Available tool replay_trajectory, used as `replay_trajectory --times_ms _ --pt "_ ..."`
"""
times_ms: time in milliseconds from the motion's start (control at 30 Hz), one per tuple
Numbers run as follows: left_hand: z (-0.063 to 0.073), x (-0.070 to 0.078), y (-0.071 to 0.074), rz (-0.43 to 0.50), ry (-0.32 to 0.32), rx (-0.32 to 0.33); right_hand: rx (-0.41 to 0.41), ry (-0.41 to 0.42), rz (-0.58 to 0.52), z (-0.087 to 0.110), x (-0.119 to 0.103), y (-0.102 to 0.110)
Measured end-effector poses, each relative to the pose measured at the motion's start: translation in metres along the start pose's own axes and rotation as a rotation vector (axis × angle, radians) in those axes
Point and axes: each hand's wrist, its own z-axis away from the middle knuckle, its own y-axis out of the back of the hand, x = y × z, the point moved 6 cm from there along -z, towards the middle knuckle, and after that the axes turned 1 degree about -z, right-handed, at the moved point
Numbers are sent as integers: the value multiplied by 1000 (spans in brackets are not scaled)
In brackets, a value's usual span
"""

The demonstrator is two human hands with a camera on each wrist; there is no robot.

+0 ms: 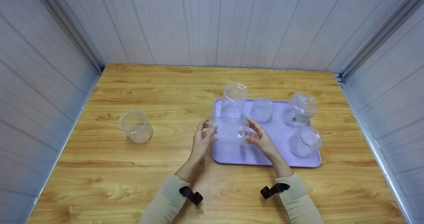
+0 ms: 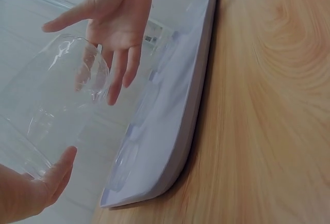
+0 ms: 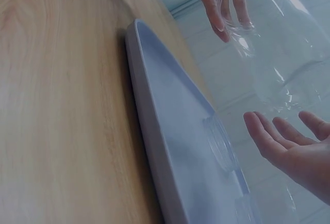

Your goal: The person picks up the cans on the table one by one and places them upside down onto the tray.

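Observation:
A clear plastic jar lies on its side in the air over the near left part of a lilac tray. My left hand grips its left end, where the ringed neck shows in the right wrist view, with thumb and fingers about the rim. At the jar's other end is my right hand. Its fingers are extended and spread around the base in the left wrist view; whether they touch the plastic is hard to tell.
On the tray stand a tall clear container, a low clear one, a clear jar with a label and another clear jar. A separate clear container is on the wooden table to the left. Pale panel walls enclose the table.

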Motion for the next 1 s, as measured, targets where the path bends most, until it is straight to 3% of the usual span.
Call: replay_trajectory --times_ms 233,433,733,1000 --pt "0 -1 -6 17 -9 -12 -48 8 -7 1 -4 -4" --pt "0 -3 -10 52 -14 -33 -33 -10 -35 1 -5 -6" --pt "-10 -29 -10 134 27 -89 17 1 -48 1 -7 -9" --pt "-8 -26 -2 73 -6 -119 23 27 -20 0 -13 -13"
